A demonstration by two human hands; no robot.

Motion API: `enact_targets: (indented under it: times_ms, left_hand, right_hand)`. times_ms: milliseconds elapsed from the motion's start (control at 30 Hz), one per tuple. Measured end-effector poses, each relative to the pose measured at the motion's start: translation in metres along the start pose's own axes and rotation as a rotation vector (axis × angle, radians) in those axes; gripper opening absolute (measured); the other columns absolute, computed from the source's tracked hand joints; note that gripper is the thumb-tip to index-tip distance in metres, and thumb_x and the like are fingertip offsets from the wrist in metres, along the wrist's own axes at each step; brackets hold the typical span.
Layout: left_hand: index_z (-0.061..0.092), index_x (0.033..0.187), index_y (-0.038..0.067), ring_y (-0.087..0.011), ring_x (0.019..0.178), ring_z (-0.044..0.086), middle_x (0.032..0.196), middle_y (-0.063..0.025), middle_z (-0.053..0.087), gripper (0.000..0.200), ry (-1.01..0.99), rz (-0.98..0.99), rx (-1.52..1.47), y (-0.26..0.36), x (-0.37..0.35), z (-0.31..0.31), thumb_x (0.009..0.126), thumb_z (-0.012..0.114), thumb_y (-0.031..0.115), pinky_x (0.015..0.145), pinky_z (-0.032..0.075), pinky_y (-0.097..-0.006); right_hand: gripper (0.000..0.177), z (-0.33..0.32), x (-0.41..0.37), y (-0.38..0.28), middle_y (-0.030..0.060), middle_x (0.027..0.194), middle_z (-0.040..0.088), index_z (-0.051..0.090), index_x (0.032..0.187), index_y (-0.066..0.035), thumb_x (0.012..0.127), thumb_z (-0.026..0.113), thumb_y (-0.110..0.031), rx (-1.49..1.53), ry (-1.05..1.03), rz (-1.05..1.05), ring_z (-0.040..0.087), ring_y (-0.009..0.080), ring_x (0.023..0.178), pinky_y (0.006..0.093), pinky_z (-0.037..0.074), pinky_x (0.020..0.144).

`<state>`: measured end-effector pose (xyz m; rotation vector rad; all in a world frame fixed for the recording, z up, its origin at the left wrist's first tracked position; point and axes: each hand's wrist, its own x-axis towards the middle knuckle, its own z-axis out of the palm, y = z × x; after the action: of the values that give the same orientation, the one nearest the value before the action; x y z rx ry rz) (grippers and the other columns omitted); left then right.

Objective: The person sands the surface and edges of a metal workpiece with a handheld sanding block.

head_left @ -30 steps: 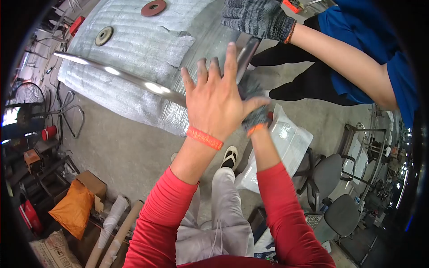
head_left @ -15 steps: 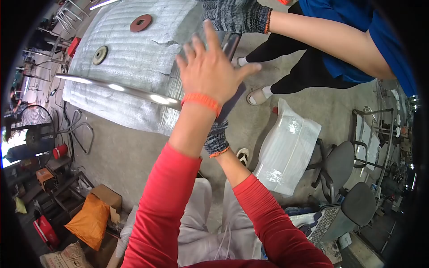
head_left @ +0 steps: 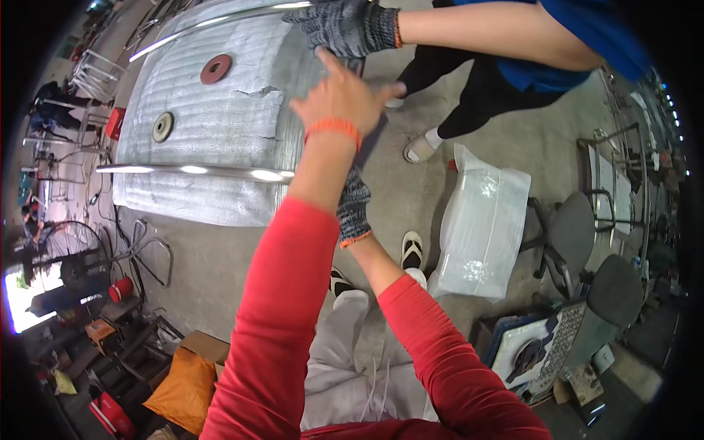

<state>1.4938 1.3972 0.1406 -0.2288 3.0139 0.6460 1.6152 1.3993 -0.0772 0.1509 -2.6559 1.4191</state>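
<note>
My bare left hand (head_left: 339, 103), with an orange wristband, is raised over the right end of the wrapped table (head_left: 213, 139). Its index finger and thumb stretch out, the others are partly curled, and nothing is in it. My right hand (head_left: 353, 213) wears a grey knit glove; its fingers are hidden behind my left forearm. A shiny metal tube (head_left: 194, 170) lies along the table's near side, its right end hidden by that forearm. Whether my right hand grips it cannot be seen. A co-worker's gloved hand (head_left: 341, 29) is just beyond my left, by a second tube (head_left: 220, 20).
A red-brown disc (head_left: 215, 69) and a pale disc (head_left: 163, 127) lie on the table's foam wrap. A wrapped package (head_left: 484, 227) stands on the floor at right, beside office chairs (head_left: 572, 231). An orange bag (head_left: 183, 392) and a fan (head_left: 73, 253) are at left.
My left hand's fingers have gone from spread to a pointing shape. The co-worker's gloved hand has shifted left along the far side. The view has turned slightly, showing more of the far tube.
</note>
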Motion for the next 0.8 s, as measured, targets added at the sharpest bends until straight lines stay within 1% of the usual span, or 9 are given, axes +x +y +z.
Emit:
enact_targets:
  times_ms: [67,267,367,433,467,567,633,733,800]
  left_hand:
    - [0.014,0.151,-0.007,-0.0383,0.115,0.061,0.12,-0.0257,0.064,0.121,-0.094,-0.046,-0.085,0.009,0.012,-0.007,0.073,0.073,0.064,0.103,0.041,-0.053]
    - [0.06,0.118,-0.004,-0.033,0.087,0.071,0.094,-0.022,0.071,0.062,0.097,-0.035,-0.307,-0.064,-0.035,-0.06,0.081,0.073,0.045,0.08,0.054,-0.0404]
    - [0.053,0.12,-0.005,-0.0233,0.069,0.063,0.078,-0.0127,0.065,0.053,0.301,-0.103,-0.625,-0.097,-0.085,-0.095,0.085,0.074,0.029,0.07,0.051,-0.0398]
    - [0.05,0.122,-0.004,-0.022,0.077,0.058,0.087,-0.0138,0.061,0.053,0.289,-0.064,-0.61,-0.111,-0.12,-0.076,0.086,0.074,0.026,0.073,0.048,-0.0392]
    - [0.048,0.124,-0.003,-0.0229,0.083,0.057,0.094,-0.0163,0.06,0.055,0.319,0.003,-0.558,-0.111,-0.136,-0.055,0.085,0.075,0.026,0.075,0.048,-0.0389]
    - [0.05,0.122,0.0,-0.0272,0.098,0.055,0.111,-0.021,0.055,0.05,0.303,0.039,-0.453,-0.113,-0.174,-0.012,0.087,0.074,0.026,0.085,0.045,-0.0356]
    - [0.054,0.123,0.0,-0.0263,0.097,0.055,0.107,-0.0162,0.057,0.043,0.317,0.087,-0.522,-0.113,-0.178,-0.006,0.093,0.066,0.028,0.087,0.044,-0.0373]
    - [0.058,0.118,0.001,-0.0346,0.101,0.055,0.107,-0.0178,0.057,0.044,0.461,0.503,-0.385,-0.099,-0.166,-0.037,0.084,0.073,0.025,0.092,0.042,-0.0412]
    - [0.064,0.103,0.001,-0.0349,0.089,0.057,0.089,-0.0157,0.059,0.048,0.196,0.675,-0.232,-0.075,-0.164,-0.053,0.078,0.076,0.04,0.084,0.044,-0.0439]
  right_hand:
    - [0.04,-0.008,0.019,-0.019,0.0147,0.112,0.067,0.06,0.118,-0.003,0.089,0.063,-0.03,0.49,0.178,0.165,0.064,0.0299,0.104,0.0363,0.05,0.091]
    - [0.04,-0.052,0.01,-0.058,0.0123,0.106,0.07,0.066,0.113,-0.007,0.083,0.068,-0.034,0.466,0.051,0.305,0.066,0.0289,0.096,0.0385,0.051,0.087]
    - [0.035,-0.119,-0.019,-0.098,0.0167,0.108,0.069,0.065,0.118,-0.007,0.086,0.065,-0.021,0.068,-0.227,0.372,0.065,0.033,0.096,0.0396,0.051,0.092]
    - [0.038,-0.087,-0.068,-0.075,0.0178,0.112,0.065,0.061,0.119,0.001,0.09,0.068,-0.022,1.578,0.059,0.72,0.065,0.0262,0.101,0.0354,0.052,0.092]
    - [0.038,-0.09,-0.084,-0.078,0.0178,0.112,0.065,0.061,0.119,0.001,0.09,0.068,-0.022,1.577,0.052,0.716,0.065,0.0262,0.101,0.0354,0.052,0.092]
    - [0.03,-0.115,-0.11,-0.1,0.017,0.117,0.064,0.059,0.122,0.001,0.094,0.06,-0.011,0.047,-0.072,-0.278,0.065,0.0231,0.103,0.0353,0.052,0.092]
    - [0.03,-0.13,-0.098,-0.134,0.0173,0.119,0.063,0.057,0.123,0.001,0.093,0.052,0.0,1.074,-0.204,0.529,0.064,0.0254,0.104,0.0353,0.052,0.092]
    - [0.031,-0.142,-0.078,-0.121,0.0154,0.116,0.066,0.058,0.124,0.0,0.095,0.055,-0.01,0.757,-0.234,0.365,0.065,0.0253,0.1,0.0348,0.051,0.088]
    - [0.034,-0.139,-0.067,-0.11,0.014,0.114,0.067,0.058,0.126,-0.001,0.098,0.059,-0.02,0.686,-0.254,0.361,0.066,0.0238,0.097,0.0341,0.051,0.085]
